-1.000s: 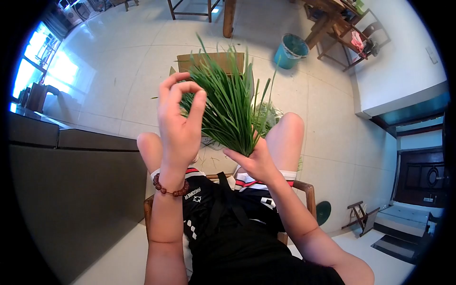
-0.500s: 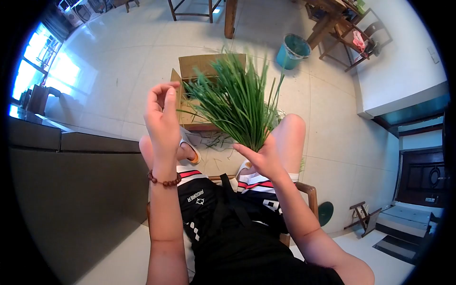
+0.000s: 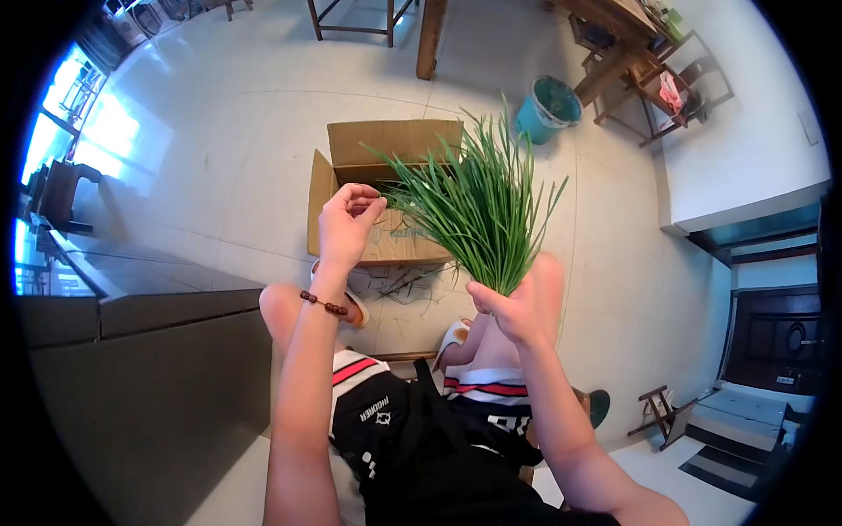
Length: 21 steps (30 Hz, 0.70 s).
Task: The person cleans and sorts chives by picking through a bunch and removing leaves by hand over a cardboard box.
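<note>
A thick bunch of long green chives [image 3: 482, 210] fans upward from my right hand [image 3: 517, 311], whose fingers are wrapped round its lower ends. My left hand [image 3: 349, 226], with a beaded bracelet at the wrist, is to the left of the bunch. Its thumb and fingertips are pressed together by the tips of a few outer leaves; whether a thin strand is between them is too small to tell. Below and beyond both hands, an opened cardboard box [image 3: 395, 145] stands on the floor, with green leaves inside, partly hidden by the bunch.
Loose green scraps [image 3: 408, 280] lie on the tiles between my feet and the box. A teal bin [image 3: 545, 112] with a liner stands beyond, near a wooden table leg [image 3: 430, 39]. A dark cabinet [image 3: 158, 403] rises at my left.
My left hand has come down and right, toward the bunch, and its fingers have closed together. My right hand has shifted slightly right and down with the chives. More of the box shows.
</note>
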Motion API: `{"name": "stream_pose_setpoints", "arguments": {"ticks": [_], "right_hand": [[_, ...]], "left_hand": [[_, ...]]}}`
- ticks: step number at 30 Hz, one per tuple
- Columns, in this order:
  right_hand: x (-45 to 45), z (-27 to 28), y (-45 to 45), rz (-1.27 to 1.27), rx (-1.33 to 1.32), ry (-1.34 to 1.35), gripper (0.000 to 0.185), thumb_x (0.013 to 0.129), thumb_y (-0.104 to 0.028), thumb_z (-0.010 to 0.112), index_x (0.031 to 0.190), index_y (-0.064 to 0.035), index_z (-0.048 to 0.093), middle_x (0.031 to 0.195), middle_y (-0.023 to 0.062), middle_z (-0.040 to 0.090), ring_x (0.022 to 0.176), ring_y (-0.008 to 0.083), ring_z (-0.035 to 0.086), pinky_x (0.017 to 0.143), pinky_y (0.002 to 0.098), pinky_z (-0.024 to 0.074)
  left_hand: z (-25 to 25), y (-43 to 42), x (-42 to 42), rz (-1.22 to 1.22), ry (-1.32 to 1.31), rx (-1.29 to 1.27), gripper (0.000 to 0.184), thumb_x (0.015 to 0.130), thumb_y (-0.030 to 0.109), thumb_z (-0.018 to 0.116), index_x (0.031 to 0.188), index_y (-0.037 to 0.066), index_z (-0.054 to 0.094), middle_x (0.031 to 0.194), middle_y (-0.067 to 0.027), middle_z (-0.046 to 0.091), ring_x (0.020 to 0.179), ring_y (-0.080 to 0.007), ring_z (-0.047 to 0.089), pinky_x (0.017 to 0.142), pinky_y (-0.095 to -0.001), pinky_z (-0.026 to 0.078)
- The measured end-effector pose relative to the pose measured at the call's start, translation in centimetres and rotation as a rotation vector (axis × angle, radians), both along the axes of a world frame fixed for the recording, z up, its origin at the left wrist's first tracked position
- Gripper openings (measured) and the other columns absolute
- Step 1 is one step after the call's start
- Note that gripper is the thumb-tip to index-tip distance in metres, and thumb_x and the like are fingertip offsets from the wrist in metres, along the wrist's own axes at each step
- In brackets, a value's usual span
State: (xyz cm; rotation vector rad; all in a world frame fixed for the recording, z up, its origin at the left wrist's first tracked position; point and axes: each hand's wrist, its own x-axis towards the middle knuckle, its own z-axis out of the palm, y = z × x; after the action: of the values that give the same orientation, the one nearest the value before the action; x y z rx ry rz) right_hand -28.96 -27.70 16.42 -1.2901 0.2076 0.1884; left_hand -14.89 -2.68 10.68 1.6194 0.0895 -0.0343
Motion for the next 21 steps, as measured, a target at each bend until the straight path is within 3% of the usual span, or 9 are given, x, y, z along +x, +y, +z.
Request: {"name": "stream_pose_setpoints", "arguments": {"ticks": [5, 7, 8, 10, 11, 14, 16, 19, 21], "right_hand": [[4.1, 1.0, 0.5, -0.029, -0.192, -0.013, 0.022, 0.085, -0.008, 0.078, 0.097, 0.0000, 0.061, 0.073, 0.0041, 0.061, 0.060, 0.0134, 0.056, 0.053, 0.0277, 0.0452], [5.7, 0.5, -0.4, 0.070, -0.443, -0.005, 0.019, 0.085, -0.006, 0.078, 0.094, 0.0005, 0.062, 0.069, 0.0040, 0.060, 0.058, 0.0137, 0.056, 0.053, 0.0276, 0.0457], [6.4, -0.1, -0.6, 0.072, -0.457, -0.005, 0.019, 0.085, -0.006, 0.078, 0.094, 0.0005, 0.062, 0.069, 0.0040, 0.060, 0.058, 0.0137, 0.056, 0.053, 0.0276, 0.0457], [7.1, -2.4, -1.0, 0.028, -0.395, 0.040, 0.025, 0.083, -0.003, 0.078, 0.101, 0.0001, 0.062, 0.074, 0.0050, 0.061, 0.061, 0.0139, 0.057, 0.054, 0.0276, 0.0459], [7.3, -3.8, -1.3, 0.034, -0.406, 0.048, 0.025, 0.083, -0.003, 0.078, 0.101, 0.0001, 0.062, 0.074, 0.0050, 0.061, 0.061, 0.0139, 0.057, 0.054, 0.0276, 0.0459], [8.5, -6.4, -1.9, -0.003, -0.524, 0.092, 0.023, 0.083, -0.012, 0.083, 0.093, -0.0019, 0.065, 0.072, 0.0016, 0.065, 0.061, 0.0104, 0.060, 0.056, 0.0248, 0.0482], [9.5, -6.8, -1.2, -0.025, -0.263, 0.096, 0.027, 0.081, -0.011, 0.085, 0.097, -0.0014, 0.065, 0.078, 0.0023, 0.067, 0.064, 0.0114, 0.062, 0.059, 0.0267, 0.0506], [10.3, -7.1, -0.8, -0.019, -0.243, 0.152, 0.038, 0.082, -0.003, 0.081, 0.112, -0.0019, 0.059, 0.085, 0.0061, 0.063, 0.068, 0.0145, 0.059, 0.056, 0.0274, 0.0459], [10.5, -7.8, -1.2, -0.006, -0.323, 0.145, 0.039, 0.081, -0.005, 0.082, 0.112, -0.0017, 0.059, 0.086, 0.0060, 0.064, 0.068, 0.0143, 0.059, 0.056, 0.0272, 0.0461]], "left_hand": [[-2.0, 0.1, 4.9, -0.049, -0.010, 0.097, 0.012, 0.092, 0.008, 0.074, 0.101, 0.002, 0.068, 0.088, -0.0027, 0.071, 0.083, -0.0103, 0.066, 0.077, -0.0266, 0.054], [-1.6, 0.1, 6.5, -0.008, -0.023, 0.186, 0.009, 0.096, 0.010, 0.070, 0.101, 0.003, 0.068, 0.093, -0.0034, 0.070, 0.088, -0.0101, 0.065, 0.081, -0.0274, 0.053], [-1.5, 0.0, 7.3, -0.006, -0.022, 0.173, 0.009, 0.096, 0.010, 0.070, 0.101, 0.003, 0.068, 0.093, -0.0034, 0.070, 0.088, -0.0101, 0.065, 0.081, -0.0274, 0.053], [-0.6, -0.4, 8.6, 0.125, -0.194, -0.256, 0.009, 0.099, 0.011, 0.066, 0.102, 0.003, 0.069, 0.101, -0.0035, 0.069, 0.096, -0.0097, 0.063, 0.086, -0.0269, 0.051], [0.4, -0.3, 8.8, 0.073, -0.183, -0.299, 0.010, 0.100, 0.012, 0.065, 0.104, 0.004, 0.069, 0.106, -0.0026, 0.067, 0.100, -0.0094, 0.061, 0.088, -0.0258, 0.048], [0.1, -0.4, 9.7, -0.151, -0.245, -0.177, 0.013, 0.099, 0.014, 0.066, 0.106, 0.004, 0.070, 0.106, -0.0016, 0.067, 0.100, -0.0095, 0.061, 0.087, -0.0256, 0.047], [-0.3, -0.6, 10.0, -0.154, -0.210, -0.159, 0.017, 0.097, 0.016, 0.069, 0.109, 0.004, 0.070, 0.107, -0.0019, 0.067, 0.098, -0.0100, 0.061, 0.087, -0.0269, 0.046], [-0.5, -0.3, 11.0, -0.280, -0.164, -0.101, 0.022, 0.092, 0.018, 0.073, 0.111, 0.005, 0.072, 0.108, -0.0031, 0.068, 0.096, -0.0124, 0.061, 0.088, -0.0291, 0.046], [-0.7, -0.3, 11.5, -0.288, -0.115, -0.129, 0.022, 0.093, 0.018, 0.073, 0.110, 0.005, 0.073, 0.107, -0.0031, 0.068, 0.097, -0.0124, 0.061, 0.088, -0.0292, 0.046]]}}
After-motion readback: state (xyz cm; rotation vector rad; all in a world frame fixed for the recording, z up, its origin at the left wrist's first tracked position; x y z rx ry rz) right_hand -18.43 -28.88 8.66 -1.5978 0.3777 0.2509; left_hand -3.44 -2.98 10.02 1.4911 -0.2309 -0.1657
